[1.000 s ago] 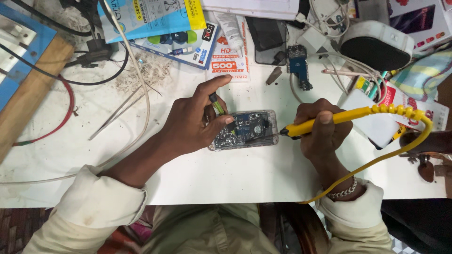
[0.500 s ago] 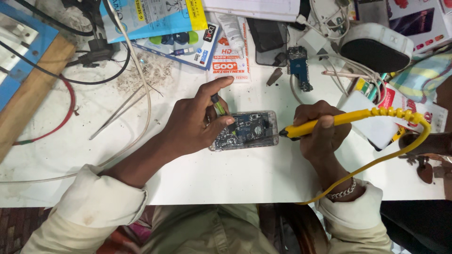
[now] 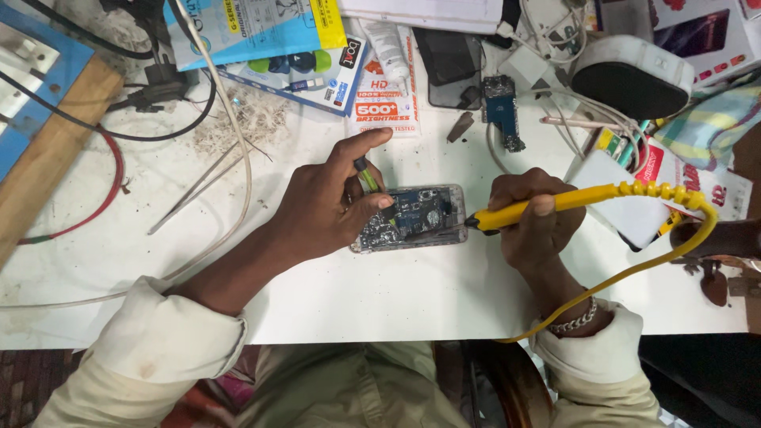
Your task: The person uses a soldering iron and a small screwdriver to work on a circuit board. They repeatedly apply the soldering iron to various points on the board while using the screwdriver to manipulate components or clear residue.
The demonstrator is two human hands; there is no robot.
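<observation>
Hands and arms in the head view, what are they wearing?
Both arms are in pale cream long sleeves with loose, slightly stained cuffs pushed up the forearms. The left hand is bare, with no ring or glove visible. The right hand is bare too, with a silver chain bracelet at the wrist.

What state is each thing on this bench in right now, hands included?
Opened phone: back off, board exposed, flat on the table.
Yellow soldering iron: gripped, tip at the phone's right edge.
Left hand: pressing the phone down, pinching a small green-tipped tool.
Right hand: closed around the iron.
Tweezers: lying loose, untouched.
Blue circuit board: lying apart, unheld.
</observation>
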